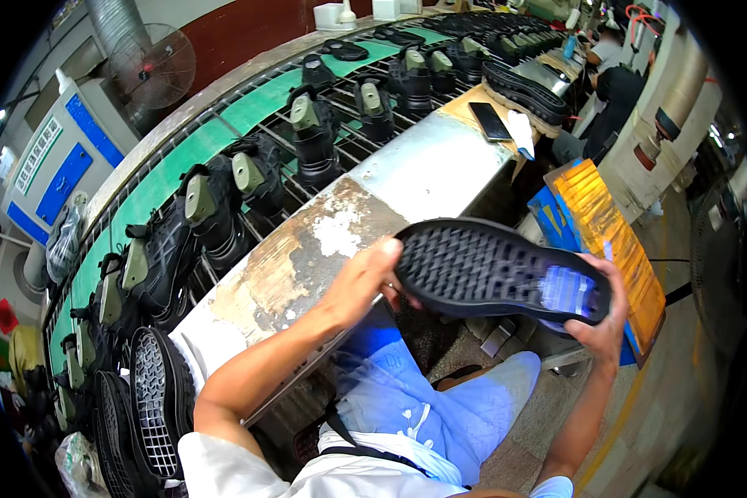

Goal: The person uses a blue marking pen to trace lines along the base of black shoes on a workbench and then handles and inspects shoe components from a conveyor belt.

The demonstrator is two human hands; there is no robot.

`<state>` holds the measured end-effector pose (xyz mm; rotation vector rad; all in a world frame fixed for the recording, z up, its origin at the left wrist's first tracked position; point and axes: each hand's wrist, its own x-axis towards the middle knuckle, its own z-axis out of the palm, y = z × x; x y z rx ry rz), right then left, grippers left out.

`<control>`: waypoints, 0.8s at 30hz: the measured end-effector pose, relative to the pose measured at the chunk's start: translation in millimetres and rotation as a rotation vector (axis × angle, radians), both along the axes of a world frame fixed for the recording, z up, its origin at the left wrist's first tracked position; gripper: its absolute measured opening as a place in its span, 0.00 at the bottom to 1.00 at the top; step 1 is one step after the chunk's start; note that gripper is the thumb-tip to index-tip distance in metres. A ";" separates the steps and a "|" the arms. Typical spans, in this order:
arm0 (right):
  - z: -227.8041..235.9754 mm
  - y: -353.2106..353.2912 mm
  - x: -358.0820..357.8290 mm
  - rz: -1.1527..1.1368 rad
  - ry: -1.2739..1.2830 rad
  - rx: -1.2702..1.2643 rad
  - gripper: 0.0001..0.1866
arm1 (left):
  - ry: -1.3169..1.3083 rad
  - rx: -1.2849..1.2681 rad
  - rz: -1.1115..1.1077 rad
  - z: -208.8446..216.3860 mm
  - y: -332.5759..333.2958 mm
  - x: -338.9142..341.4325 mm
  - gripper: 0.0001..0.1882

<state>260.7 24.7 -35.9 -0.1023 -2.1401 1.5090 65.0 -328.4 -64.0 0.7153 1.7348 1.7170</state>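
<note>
A black shoe sole [473, 261] is held up in front of me over my lap, its hollow inner side with a woven-looking grid facing me. My left hand [361, 278] grips its left end, fingers curled round the rim. At the other end my right hand [603, 324] holds the sole, thumb on the near edge and fingers behind. Bluish light falls on the patterned patch near that right end. Just left of the sole lies the worn workbench [307, 249], with peeling patches on its top.
Black shoe uppers [307, 133] with green heel pieces stand along a curved rack conveyor [241, 116] beyond the bench. More soles [153, 398] lean at lower left. A phone [490, 121] and another sole [523, 95] lie on the bench's far end. An orange-topped blue stand [610, 241] is at right.
</note>
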 end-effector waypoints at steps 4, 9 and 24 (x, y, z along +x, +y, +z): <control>-4.0 -19.0 -34.8 0.093 -0.030 -0.109 0.57 | -0.249 0.220 0.325 10.8 6.0 -23.4 0.22; -1.6 -9.0 -17.3 -0.027 0.066 0.034 0.48 | -0.197 0.442 0.790 44.1 -38.9 -130.4 0.19; -37.5 -126.6 14.0 -0.136 0.105 -0.451 0.17 | -0.378 0.428 -0.161 -23.2 125.4 104.1 0.27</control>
